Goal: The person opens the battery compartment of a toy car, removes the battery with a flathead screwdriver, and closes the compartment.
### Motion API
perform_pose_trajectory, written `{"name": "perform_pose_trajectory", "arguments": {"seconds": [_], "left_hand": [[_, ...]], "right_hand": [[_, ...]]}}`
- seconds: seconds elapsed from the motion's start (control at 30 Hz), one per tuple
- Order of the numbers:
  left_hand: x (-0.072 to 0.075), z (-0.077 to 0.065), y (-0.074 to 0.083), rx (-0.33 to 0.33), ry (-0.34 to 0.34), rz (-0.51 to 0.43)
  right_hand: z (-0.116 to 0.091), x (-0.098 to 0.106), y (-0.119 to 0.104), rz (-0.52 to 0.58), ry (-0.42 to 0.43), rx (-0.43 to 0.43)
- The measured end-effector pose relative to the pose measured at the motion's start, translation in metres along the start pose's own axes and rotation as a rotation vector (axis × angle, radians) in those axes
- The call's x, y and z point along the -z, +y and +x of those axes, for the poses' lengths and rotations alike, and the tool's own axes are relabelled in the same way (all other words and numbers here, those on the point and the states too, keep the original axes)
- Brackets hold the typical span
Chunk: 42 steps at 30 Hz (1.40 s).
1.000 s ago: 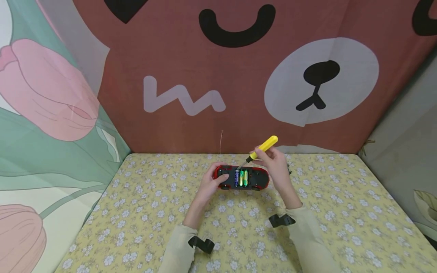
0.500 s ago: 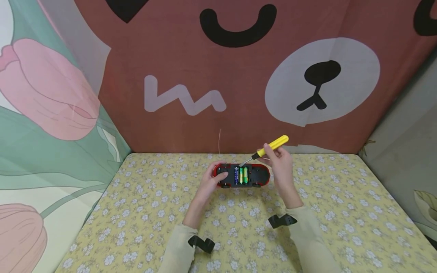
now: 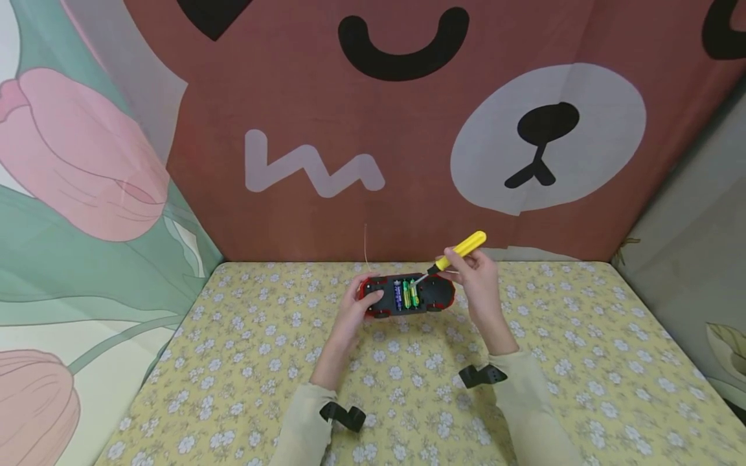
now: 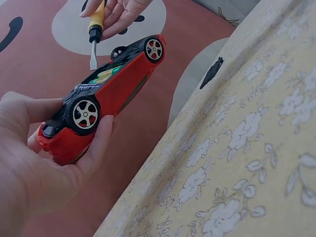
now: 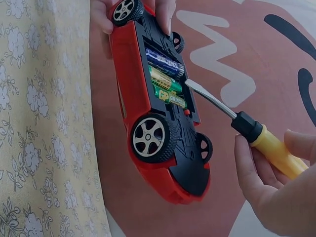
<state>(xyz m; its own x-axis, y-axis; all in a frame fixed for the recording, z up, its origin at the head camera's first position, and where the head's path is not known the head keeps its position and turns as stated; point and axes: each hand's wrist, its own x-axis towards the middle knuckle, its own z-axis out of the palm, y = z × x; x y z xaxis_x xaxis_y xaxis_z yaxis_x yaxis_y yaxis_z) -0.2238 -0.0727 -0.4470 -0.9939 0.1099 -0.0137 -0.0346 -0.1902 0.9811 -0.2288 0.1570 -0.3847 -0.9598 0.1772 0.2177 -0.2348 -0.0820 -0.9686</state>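
Observation:
My left hand [image 3: 350, 310] grips one end of a red toy car [image 4: 121, 91], thumb on its black underside. The car is upside down, raised above the table. Its battery compartment lies uncovered, holding a blue battery [image 5: 164, 62] beside two green batteries [image 5: 170, 97]. Between thumb and fingers, my right hand [image 3: 480, 285] holds a screwdriver [image 3: 463, 251] by its yellow handle. The flat metal tip [image 5: 193, 85] points at the compartment's edge near the battery ends; whether it touches is unclear.
A small black piece [image 4: 212, 73] lies on the floral-covered table [image 3: 262, 388]. A thin wire [image 3: 366, 246] rises behind the car's left end. Behind the table hangs a brown bear-print cloth [image 3: 326, 226].
The car has shifted slightly left and up and tilted. The screwdriver first swung right, then came back a little; its tip went from near the blue battery towards the green ones.

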Motion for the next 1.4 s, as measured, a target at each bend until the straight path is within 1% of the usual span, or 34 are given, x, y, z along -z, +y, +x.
{"name": "perform_pose_trajectory", "arguments": {"seconds": [0.27,0.43,0.8,0.9,1.03,1.2,1.33,1.4], "left_hand": [[0.001,0.002,0.001,0.017,0.025,-0.011],[0.002,0.003,0.001,0.022,0.033,-0.035],[0.002,0.002,0.002,0.013,0.022,-0.059],[0.003,0.002,0.002,0.011,0.023,-0.064],[0.005,0.003,0.002,0.013,0.04,-0.067],[0.004,0.003,0.002,0.033,0.062,-0.061],[0.003,0.002,0.001,0.033,0.053,-0.046],[0.004,0.003,0.002,0.028,0.051,-0.039]], "right_hand": [[0.0,-0.001,-0.002,-0.057,-0.059,-0.045],[-0.001,-0.002,-0.002,-0.074,-0.098,-0.04],[-0.003,-0.001,-0.003,-0.134,-0.166,-0.04],[-0.003,-0.001,-0.002,-0.134,-0.198,-0.019],[-0.003,-0.002,-0.001,-0.164,-0.252,0.017],[-0.006,-0.002,0.0,-0.266,-0.28,0.082],[-0.01,-0.003,-0.001,-0.35,-0.328,0.178],[-0.012,-0.004,-0.003,-0.376,-0.357,0.209]]}}
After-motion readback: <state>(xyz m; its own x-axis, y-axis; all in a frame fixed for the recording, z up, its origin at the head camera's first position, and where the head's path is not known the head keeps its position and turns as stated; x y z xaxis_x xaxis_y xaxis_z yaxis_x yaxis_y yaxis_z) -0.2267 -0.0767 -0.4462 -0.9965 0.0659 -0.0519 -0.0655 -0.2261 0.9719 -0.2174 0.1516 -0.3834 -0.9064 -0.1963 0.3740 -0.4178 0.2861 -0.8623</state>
